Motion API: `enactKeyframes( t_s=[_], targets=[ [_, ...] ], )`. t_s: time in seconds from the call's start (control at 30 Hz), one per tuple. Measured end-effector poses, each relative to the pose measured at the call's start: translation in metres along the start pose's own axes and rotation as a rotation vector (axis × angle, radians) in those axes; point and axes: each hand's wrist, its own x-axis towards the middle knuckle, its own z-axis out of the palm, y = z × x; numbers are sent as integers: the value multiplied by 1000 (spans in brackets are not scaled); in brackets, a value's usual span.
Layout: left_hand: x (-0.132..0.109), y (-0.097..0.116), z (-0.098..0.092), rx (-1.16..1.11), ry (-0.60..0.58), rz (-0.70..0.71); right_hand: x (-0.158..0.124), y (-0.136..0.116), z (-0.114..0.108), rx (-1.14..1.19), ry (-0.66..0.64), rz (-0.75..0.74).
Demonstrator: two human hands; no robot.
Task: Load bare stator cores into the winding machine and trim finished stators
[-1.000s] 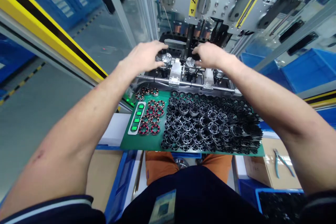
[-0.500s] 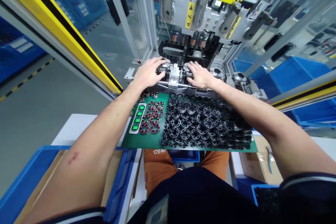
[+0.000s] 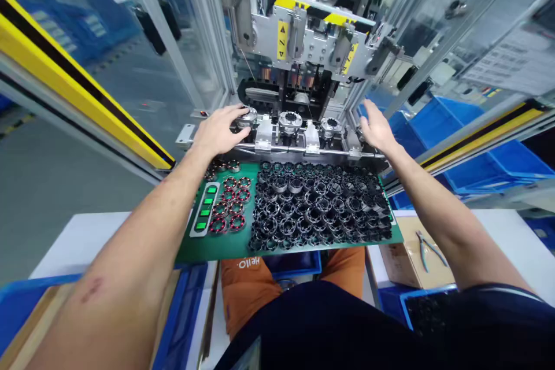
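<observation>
My left hand (image 3: 221, 130) curves round the leftmost round metal fixture (image 3: 248, 118) on the machine, its fingers at the back and its thumb at the front. Over at the right end of the row, my right hand (image 3: 376, 128) has thumb and fingers apart, with nothing visible in it; it covers the spot there. Between my hands, two more round fixtures (image 3: 290, 121) with toothed dark centres stand uncovered. Below them, many black ring-shaped stator cores (image 3: 323, 203) lie in stacked rows on a green board (image 3: 243, 245). Copper-wound stators (image 3: 229, 196) sit at the board's left.
A winding head (image 3: 312, 34) with yellow-black stripes hangs above the fixtures. Yellow-edged frame posts (image 3: 87, 87) flank both sides. A panel with green buttons (image 3: 204, 210) lies at left. Pliers (image 3: 429, 248) rest on a cardboard box (image 3: 403, 266); blue bins (image 3: 468, 139) stand at right.
My right hand has moved right, from the second fixture to the row's far end, uncovering the middle fixtures. My left hand stays at the leftmost fixture. The view has shifted.
</observation>
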Motion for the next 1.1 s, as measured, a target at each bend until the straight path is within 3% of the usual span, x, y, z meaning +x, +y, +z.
enactKeyframes(
  t_s=[0.1, 0.2, 0.27, 0.33, 0.4, 0.47, 0.5, 0.6, 0.7, 0.83, 0.97, 1.1],
  targets=[
    [4, 3, 1, -20, 25, -71, -19, 15, -21, -13, -131, 89],
    [-1, 11, -3, -102, 80, -109, -53, 19, -48, 29, -82, 45],
    [-21, 21, -11, -228, 169, -148, -92, 27, -65, 52, 13, 28],
    [-61, 37, -22, -319, 264, -170, -147, 40, -70, 89, 97, 63],
    [-117, 55, -33, -240, 296, -99, -210, 53, -55, 176, 157, 197],
    [-177, 74, -40, -75, 267, -23, -272, 59, -23, 360, 262, 426],
    [-203, 82, -40, -11, 228, 7, -298, 58, -3, 453, 307, 565],
    [-256, 100, -28, 142, 34, 46, -347, 47, 53, 541, 342, 694],
    [-268, 107, -8, 238, -53, 16, -358, 36, 84, 583, 405, 728],
    [-259, 110, 8, 239, -55, 10, -356, 37, 90, 635, 455, 742],
    [-255, 109, 11, 174, -29, -18, -362, 43, 90, 668, 450, 723],
    [-251, 107, 0, 74, 69, -79, -363, 44, 93, 654, 467, 698]
  ],
)
